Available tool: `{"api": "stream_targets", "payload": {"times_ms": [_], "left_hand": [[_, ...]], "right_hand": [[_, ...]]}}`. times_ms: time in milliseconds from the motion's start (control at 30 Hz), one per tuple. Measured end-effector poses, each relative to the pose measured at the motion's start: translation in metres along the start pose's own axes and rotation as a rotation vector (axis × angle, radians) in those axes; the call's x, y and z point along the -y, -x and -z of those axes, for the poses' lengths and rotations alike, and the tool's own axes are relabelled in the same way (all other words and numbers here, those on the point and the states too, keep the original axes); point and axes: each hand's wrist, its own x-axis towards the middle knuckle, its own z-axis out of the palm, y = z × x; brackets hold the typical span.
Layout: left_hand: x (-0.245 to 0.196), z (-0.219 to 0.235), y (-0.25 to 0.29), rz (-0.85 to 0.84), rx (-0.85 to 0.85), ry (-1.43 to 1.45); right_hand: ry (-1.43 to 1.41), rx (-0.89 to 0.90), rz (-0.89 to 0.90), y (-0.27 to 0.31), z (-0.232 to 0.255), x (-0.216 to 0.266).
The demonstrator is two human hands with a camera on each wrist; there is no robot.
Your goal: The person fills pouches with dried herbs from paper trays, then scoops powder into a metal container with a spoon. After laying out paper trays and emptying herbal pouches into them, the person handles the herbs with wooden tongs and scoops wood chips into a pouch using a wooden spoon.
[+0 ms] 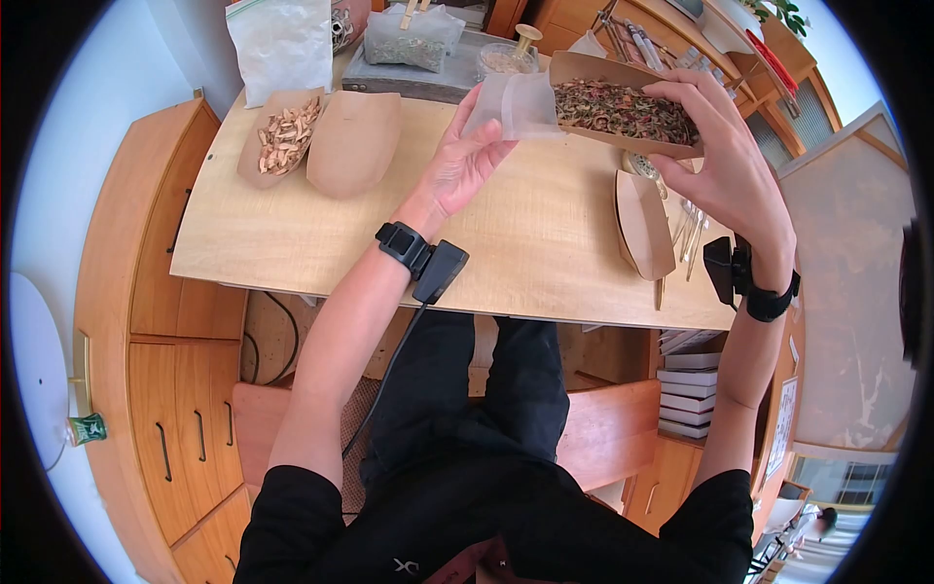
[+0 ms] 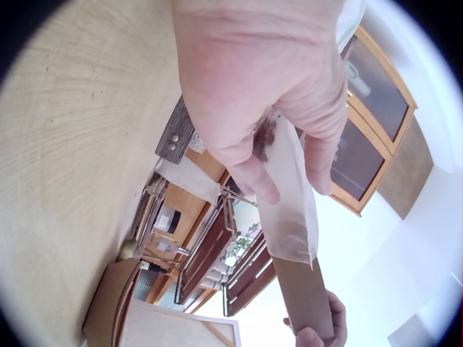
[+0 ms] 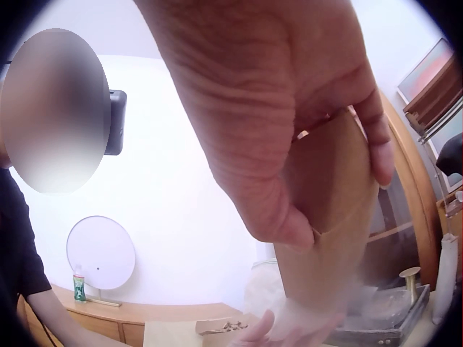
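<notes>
My left hand [image 1: 459,164] pinches a translucent white pouch [image 1: 514,105] between thumb and fingers over the back middle of the table. In the left wrist view, dark bits show inside the pouch [image 2: 291,210] near the fingers. With thumb and fingers on opposite sides, my right hand [image 1: 718,156] grips a boat-shaped brown paper tray [image 1: 587,70] filled with mixed dried herbs [image 1: 628,112], reddish and green-brown. The tray's narrow end meets the pouch's mouth. Seen from the right wrist, the tray [image 3: 336,195] slants down toward the left hand, its contents hidden.
Wood-coloured dried slices [image 1: 285,139] lie in a paper tray at left, beside another paper tray [image 1: 355,144]. Behind are a plastic bag [image 1: 280,51], a grey tray [image 1: 428,86] and a clear round container [image 1: 508,60]. At right are a paper tray [image 1: 644,229] and thin metal tools [image 1: 693,229].
</notes>
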Motion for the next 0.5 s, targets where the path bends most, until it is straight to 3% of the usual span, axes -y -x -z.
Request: {"api": "stream_targets", "payload": {"times_ms": [500], "left_hand": [[0.0023, 0.0027, 0.0016, -0.005, -0.004, -0.020]], "right_hand": [[0.000, 0.015, 0.043, -0.0081, 0.0047, -0.0005]]}}
